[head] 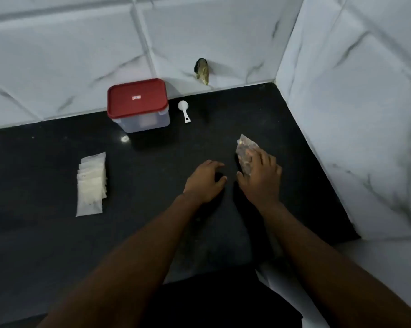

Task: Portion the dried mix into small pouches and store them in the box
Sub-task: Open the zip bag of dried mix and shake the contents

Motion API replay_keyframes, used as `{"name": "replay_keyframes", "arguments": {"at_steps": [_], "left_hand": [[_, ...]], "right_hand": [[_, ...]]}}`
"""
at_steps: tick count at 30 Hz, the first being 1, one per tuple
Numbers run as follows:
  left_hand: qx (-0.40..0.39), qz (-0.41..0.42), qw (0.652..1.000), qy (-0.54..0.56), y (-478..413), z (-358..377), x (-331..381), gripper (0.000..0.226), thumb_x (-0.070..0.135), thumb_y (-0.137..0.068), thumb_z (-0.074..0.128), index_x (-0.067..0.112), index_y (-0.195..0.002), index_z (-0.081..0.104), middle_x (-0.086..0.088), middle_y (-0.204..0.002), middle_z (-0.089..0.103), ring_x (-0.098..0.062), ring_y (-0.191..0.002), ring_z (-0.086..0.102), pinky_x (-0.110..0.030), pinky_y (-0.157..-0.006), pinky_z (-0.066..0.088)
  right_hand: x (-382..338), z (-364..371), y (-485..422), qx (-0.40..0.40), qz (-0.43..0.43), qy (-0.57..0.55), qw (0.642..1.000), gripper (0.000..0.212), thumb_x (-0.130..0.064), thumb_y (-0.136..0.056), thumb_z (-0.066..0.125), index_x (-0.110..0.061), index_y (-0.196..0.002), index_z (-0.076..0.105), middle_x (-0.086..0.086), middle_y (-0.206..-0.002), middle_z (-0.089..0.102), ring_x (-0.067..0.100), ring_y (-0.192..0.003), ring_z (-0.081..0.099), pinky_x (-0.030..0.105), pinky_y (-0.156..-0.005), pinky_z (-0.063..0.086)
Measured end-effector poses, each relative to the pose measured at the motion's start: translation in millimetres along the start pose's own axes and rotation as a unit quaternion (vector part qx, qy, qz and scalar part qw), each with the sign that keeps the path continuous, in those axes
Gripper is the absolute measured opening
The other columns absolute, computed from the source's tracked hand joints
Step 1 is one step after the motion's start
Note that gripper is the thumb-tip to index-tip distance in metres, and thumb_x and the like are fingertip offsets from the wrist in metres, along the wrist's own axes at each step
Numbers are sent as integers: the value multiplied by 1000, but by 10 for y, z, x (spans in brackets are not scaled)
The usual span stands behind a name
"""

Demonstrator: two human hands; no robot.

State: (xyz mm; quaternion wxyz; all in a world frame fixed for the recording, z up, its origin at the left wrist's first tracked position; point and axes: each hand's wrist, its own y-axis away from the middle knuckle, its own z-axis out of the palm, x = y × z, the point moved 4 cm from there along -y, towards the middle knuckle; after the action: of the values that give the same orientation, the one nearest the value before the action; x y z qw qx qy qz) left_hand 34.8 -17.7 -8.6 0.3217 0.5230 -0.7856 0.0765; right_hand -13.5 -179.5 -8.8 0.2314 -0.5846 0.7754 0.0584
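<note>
I see a glossy dark stone counter (58, 233), polished marble-look tiles (69, 55), a translucent plastic box (143, 121), clear film pouches (91, 185).

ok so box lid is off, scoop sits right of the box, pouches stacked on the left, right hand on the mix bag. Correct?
Not quite. The head view shows the red lid on the box, closed. The rest holds: scoop right of the box, pouches stacked on the left, right hand on the mix bag.
</note>
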Motion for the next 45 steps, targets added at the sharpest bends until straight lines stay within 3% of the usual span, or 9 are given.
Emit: {"name": "replay_keyframes", "arguments": {"at_steps": [6,10,19,22,26,30,37,40,45], "left_hand": [[-16,-52,992,114,-258,159,167,46,22,-97,71,9,-140,59,-7,-130,67,-17,-115,66,-22,-96,48],[-45,-133,964,225,-370,308,176,39,17,-98,66,9,-135,63,-6,-107,75,-22,-103,71,-35,-96,57],[-65,-214,896,385,-459,403,254,17,17,-103,59,17,-117,68,1,-97,72,-12,-88,66,-24,-74,53],[-50,-217,884,410,-447,365,210,22,18,-103,59,19,-123,68,-1,-108,73,-13,-97,67,-25,-78,54],[10,-233,873,429,-421,241,84,14,20,-99,63,25,-104,75,-3,-110,76,-21,-105,72,-40,-96,59],[40,-268,847,458,-317,88,-114,12,9,-97,61,19,-101,66,-10,-112,73,-27,-106,72,-48,-94,61],[76,-309,791,522,13,-197,-567,19,0,-98,59,10,-112,65,-13,-112,70,-24,-105,70,-39,-91,61],[91,-292,797,522,173,-381,-726,20,2,-101,56,14,-103,72,-9,-103,74,-18,-94,73,-28,-75,60],[163,-273,811,492,427,-688,-1048,26,0,-97,58,19,-92,75,-7,-98,78,-22,-94,76,-34,-83,63]], "right_hand": [[253,49,-110,-67,91,-11,994,94,-51,-75,80,-19,-151,35,7,-158,35,30,-139,35,49,-106,38],[295,113,-141,-63,108,-35,992,101,-60,-73,80,-12,-151,37,12,-148,47,33,-130,46,47,-101,43],[378,146,-216,-55,126,-126,982,83,-43,-75,84,-14,-143,47,11,-138,54,30,-125,50,40,-94,46],[375,155,-244,-56,147,-177,972,78,-42,-74,84,-15,-140,52,7,-132,59,23,-120,56,38,-96,49],[226,170,-283,-80,179,-263,945,64,-36,-77,86,-17,-133,60,-4,-118,65,8,-104,60,19,-81,45],[-30,275,-258,-138,197,-330,913,59,-31,-80,84,-21,-133,60,-13,-111,62,-1,-95,60,12,-72,46],[-616,570,-159,-221,202,-409,862,53,-27,-82,81,-26,-131,61,-11,-114,67,3,-101,65,25,-82,55],[-871,705,-124,-261,204,-440,835,41,-22,-90,73,-27,-129,62,-7,-113,71,9,-102,68,27,-84,56],[-1276,903,-102,-334,181,-450,808,28,-29,-95,66,-24,-122,70,-4,-110,76,14,-105,71,35,-94,56]]}}
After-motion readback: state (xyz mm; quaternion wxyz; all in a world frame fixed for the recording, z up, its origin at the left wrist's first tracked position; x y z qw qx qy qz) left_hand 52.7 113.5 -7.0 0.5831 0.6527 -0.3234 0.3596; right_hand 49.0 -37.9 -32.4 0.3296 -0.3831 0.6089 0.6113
